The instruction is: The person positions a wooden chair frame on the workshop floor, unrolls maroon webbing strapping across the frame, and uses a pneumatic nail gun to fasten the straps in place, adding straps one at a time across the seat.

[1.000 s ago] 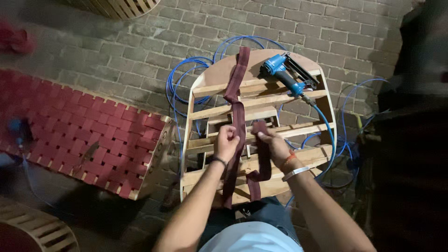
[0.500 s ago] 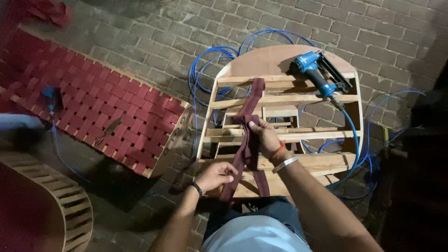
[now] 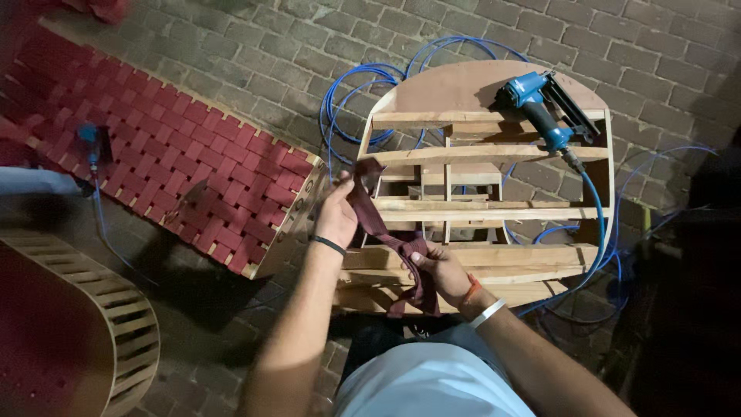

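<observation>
1. Left hand (image 3: 336,215), centre of the frame: closed around the upper end of a long, dark maroon woven fabric strap (image 3: 378,224), fingers curled over the strap and lifting it off the wood.
2. Right hand (image 3: 438,270), lower centre: closed on the same strap further down, where the band bunches into folds; an orange thread and a pale bangle sit at the wrist.
3. The strap runs diagonally from the left hand down to the right hand, and its loose tail hangs below the right hand over the near edge of the frame.
4. Rounded pale wooden seat frame with horizontal slats (image 3: 494,208), centre right: it stands on the brick floor (image 3: 231,54), and the strap lies across its left portion.
5. Blue pneumatic staple gun (image 3: 544,108), upper right: it rests on the top slats of the frame, well apart from both hands; its blue coiled air hose (image 3: 594,224) runs down the right side and loops on the floor behind.
6. Handling, as judged: the strap looks light, limp and non-fragile; it will sag and twist unless kept taut, so it is best gripped flat across its width near each end, with the two hands well apart.
7. Panel of interlaced red webbing on a wooden frame (image 3: 177,170), upper left, untouched.
8. Curved slatted wooden frame (image 3: 123,332), lower left.
</observation>
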Tool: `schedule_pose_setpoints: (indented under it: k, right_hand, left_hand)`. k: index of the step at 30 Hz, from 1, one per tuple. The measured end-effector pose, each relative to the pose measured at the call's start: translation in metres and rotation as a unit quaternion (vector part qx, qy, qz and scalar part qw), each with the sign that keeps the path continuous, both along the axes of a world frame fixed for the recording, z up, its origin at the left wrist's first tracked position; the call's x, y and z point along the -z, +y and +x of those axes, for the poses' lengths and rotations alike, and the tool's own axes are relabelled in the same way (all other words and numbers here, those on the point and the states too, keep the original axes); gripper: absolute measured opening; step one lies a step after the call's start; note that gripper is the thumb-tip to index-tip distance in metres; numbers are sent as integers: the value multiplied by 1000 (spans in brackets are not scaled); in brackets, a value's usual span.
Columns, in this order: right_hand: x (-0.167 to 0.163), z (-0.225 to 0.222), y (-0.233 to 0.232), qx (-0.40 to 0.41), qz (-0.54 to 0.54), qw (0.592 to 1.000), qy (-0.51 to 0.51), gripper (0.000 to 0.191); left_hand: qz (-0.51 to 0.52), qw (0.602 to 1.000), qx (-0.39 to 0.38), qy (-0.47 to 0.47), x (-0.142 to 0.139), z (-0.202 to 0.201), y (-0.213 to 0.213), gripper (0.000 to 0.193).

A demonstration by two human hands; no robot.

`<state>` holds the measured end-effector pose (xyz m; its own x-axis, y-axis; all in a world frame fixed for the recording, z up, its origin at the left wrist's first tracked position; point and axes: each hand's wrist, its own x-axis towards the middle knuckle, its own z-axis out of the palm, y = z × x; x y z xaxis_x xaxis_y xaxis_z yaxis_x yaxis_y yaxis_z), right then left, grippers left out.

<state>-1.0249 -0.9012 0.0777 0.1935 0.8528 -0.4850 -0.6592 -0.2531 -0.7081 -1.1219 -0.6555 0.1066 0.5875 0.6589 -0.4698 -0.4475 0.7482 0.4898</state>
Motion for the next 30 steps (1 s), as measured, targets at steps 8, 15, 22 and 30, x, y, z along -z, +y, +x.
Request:
schedule_pose_setpoints:
  k: [8, 15, 22, 30]
  right_hand:
    - [-9, 9, 4, 0, 72, 992, -108, 10]
    - [-23, 20, 1, 96, 29, 992, -79, 11]
    - [-15, 29, -15, 130, -75, 989, 2, 25]
    - [16, 27, -13, -44, -109, 976, -184, 13]
  left_hand:
    - [555, 687, -45, 466, -28, -10, 48, 16]
    - [210, 916, 217, 264, -23, -46, 64, 27]
    - [549, 526, 383, 525, -19, -84, 74, 24]
    - [268, 828, 372, 322, -40, -80, 111, 21]
